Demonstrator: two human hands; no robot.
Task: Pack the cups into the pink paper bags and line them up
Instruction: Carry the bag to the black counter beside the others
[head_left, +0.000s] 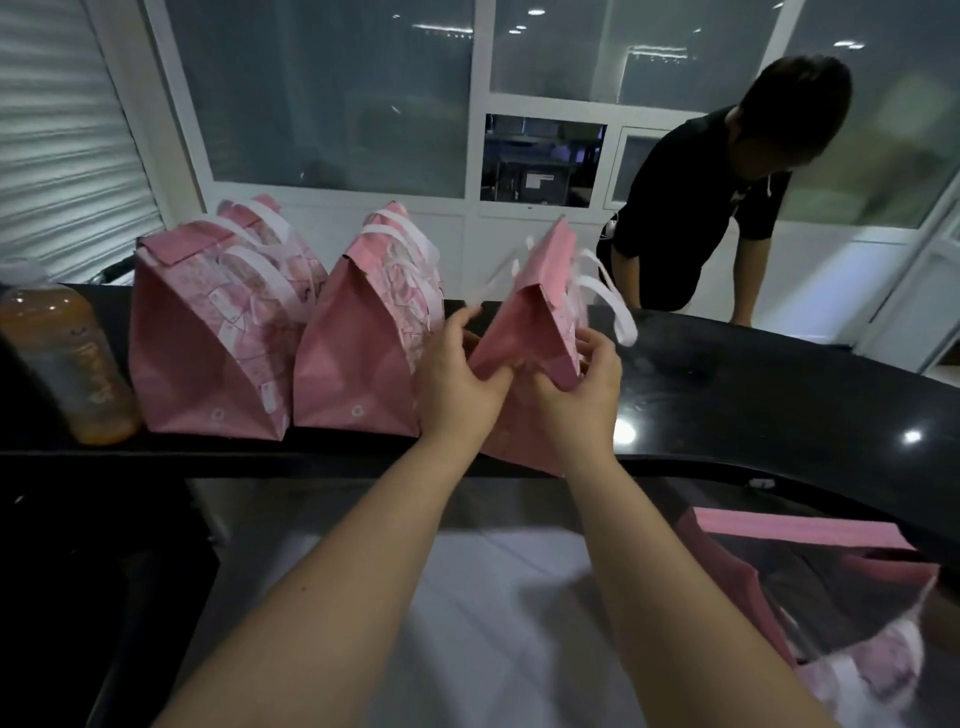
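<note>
Left hand: the left hand (457, 384) is pinching the near left fold of the third pink paper bag (524, 322), with thumb and forefinger closing on the paper and the other fingers curling in.
Right hand: the right hand (576, 395) is gripping the same bag low on its right side, its fingers curling round the edge.
Held bag: it is sitting at the middle of the frame, leaning, with its folded top pointing up. Its white strap handles (613, 301) are hanging toward the right, and its lower end is lying at the near edge of the glossy black counter (753, 395).
Row: the first pink paper bag (192, 353) and the second pink paper bag (348, 364) are standing upright on the counter left of centre, close side by side, with their tops folded over. The second is standing just beside the held bag.
Cups: the folded tops are hiding whatever is inside the bags.
Left edge: a clear plastic bottle of orange liquid (72, 364) is standing just beside the first bag.
Lower right: flat pink paper bags (795, 532) are lying below the counter.
Upper right: a person in a black top (696, 223) is leaning on the counter's far side.
</note>
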